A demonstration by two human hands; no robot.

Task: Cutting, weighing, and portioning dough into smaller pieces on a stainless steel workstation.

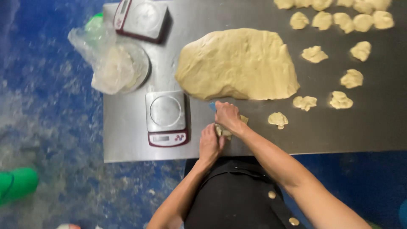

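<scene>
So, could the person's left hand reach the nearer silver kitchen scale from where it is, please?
Probably yes: the left hand lies just right of the nearer silver kitchen scale, with only bare steel table between, though it touches a small dough piece.

One large slab of dough (237, 63) is seen at the bench's (339, 131) centre. Two digital scales are counted, one at nine o'clock of it (166, 118), one at eleven o'clock (142, 19). At least eighteen small dough pieces (314, 54) are spread from one to five o'clock. One plastic bag (108, 63) is seen.
</scene>
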